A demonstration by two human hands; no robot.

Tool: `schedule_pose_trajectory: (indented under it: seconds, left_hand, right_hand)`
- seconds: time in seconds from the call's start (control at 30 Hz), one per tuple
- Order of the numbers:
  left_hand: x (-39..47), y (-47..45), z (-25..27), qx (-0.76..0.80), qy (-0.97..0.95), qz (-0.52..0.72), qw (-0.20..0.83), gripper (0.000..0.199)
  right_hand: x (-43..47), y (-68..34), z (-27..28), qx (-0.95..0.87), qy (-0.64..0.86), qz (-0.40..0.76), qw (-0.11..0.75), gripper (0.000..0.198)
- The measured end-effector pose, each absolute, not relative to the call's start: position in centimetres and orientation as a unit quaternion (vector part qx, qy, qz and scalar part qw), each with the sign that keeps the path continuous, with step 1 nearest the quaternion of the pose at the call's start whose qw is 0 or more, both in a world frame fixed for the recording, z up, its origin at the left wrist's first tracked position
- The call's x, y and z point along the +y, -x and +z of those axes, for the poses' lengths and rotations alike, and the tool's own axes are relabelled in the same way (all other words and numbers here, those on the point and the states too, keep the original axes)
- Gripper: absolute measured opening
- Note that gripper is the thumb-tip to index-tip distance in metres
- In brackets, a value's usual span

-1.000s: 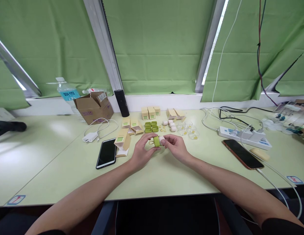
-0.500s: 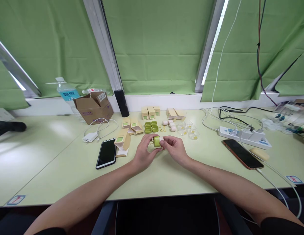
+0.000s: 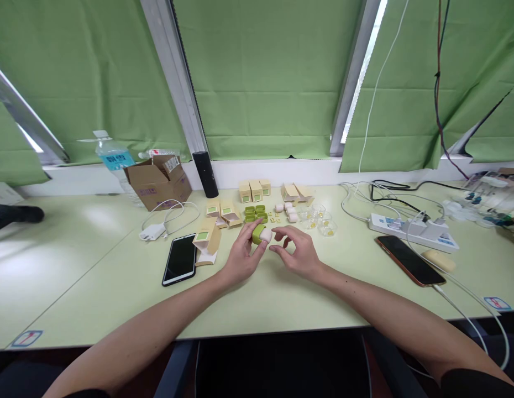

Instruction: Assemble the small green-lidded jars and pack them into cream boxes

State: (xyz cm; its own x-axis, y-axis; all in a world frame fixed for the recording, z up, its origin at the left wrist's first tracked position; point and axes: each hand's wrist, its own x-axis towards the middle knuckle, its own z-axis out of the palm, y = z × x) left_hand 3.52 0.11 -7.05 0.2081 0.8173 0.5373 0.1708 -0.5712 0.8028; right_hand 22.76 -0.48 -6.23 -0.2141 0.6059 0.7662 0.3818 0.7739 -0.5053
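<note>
My left hand [image 3: 242, 255] grips a small green case [image 3: 257, 234] with a rounded pale pink-white part [image 3: 266, 235] at its right end. Just to the right, my right hand [image 3: 297, 251] has its thumb and fingers apart, with nothing between them and a small gap to the pale part. Beyond my hands lie several green square cups [image 3: 250, 210], tiny gold-coloured pieces [image 3: 275, 220], pale pink rounded pieces [image 3: 292, 215] and clear plastic shells [image 3: 326, 226].
An open small carton [image 3: 208, 239] leans by a phone [image 3: 179, 260] on the left. More cartons [image 3: 256, 190] stand behind. A brown cardboard box [image 3: 157, 185] and black cylinder [image 3: 205, 174] are at the back left. At right are a power strip [image 3: 414, 232], cables and another phone [image 3: 408, 260].
My right hand has let go of the pale part and drawn slightly right, its fingers parting. My left hand has tilted the green case and shifted it slightly left.
</note>
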Motion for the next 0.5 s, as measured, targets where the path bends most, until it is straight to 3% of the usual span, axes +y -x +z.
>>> schedule_pose_trajectory:
  seconds: [0.17, 0.3, 0.5]
  left_hand:
    - [-0.2, -3.8, -6.5, 0.338, -0.666, 0.482, 0.458, 0.066]
    - [-0.3, -3.9, -6.3, 0.315, -0.647, 0.459, 0.521, 0.071]
    - [-0.3, -4.1, -5.8, 0.317, -0.645, 0.461, 0.52, 0.063]
  right_hand:
    - [0.2, -23.4, -6.4, -0.821, 0.238, -0.137, 0.5, 0.029]
    - [0.1, -23.1, -6.3, -0.829, 0.219, -0.184, 0.48, 0.024]
    - [0.4, -23.2, -6.7, -0.832, 0.223, -0.231, 0.452, 0.02]
